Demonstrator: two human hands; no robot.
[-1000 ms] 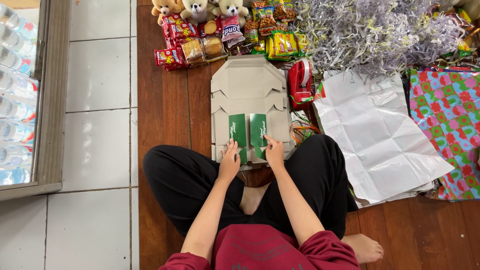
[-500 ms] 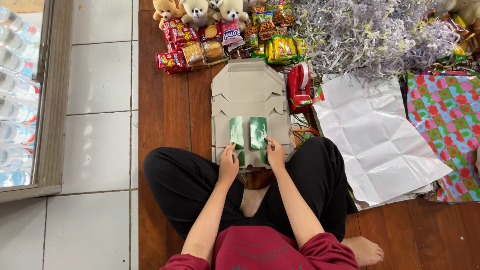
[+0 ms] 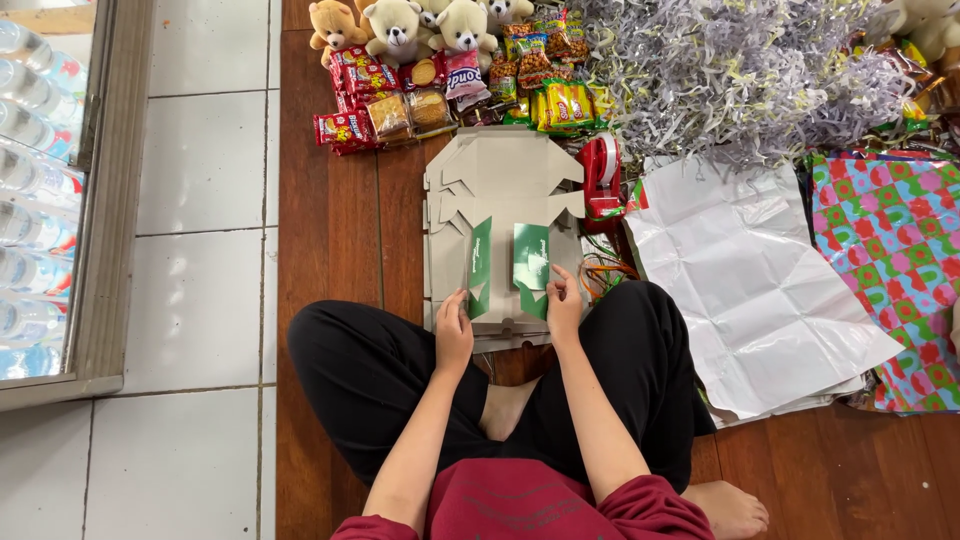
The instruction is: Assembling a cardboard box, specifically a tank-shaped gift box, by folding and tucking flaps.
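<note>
So the person is sitting cross-legged on the wooden floor (image 3: 340,260), working on a stack of flat grey cardboard box blanks (image 3: 500,180) lying right in front of the knees. The left hand (image 3: 453,335) is pinching the near end of a green flap (image 3: 480,268), fingers closed on it, and that flap is standing tilted up on its edge. The right hand (image 3: 563,310) is doing the same on a second green panel (image 3: 531,258), thumb and fingers curled around its lower corner, and this one is lying a bit flatter, facing the camera.

Both green pieces are sitting side by side, close but not touching, with their long axis running straight away from the body, up toward the snack packets (image 3: 400,110) and teddy bears (image 3: 400,25). Each hand is right at its own piece, so neither one is reaching across; the cardboard is lying dead ahead of both.

Off to the person's right, a red tape dispenser (image 3: 602,170) is sitting just beside the cardboard, then a big sheet of white paper (image 3: 740,280), patterned wrapping paper (image 3: 890,250) and a heap of shredded paper (image 3: 740,70).
</note>
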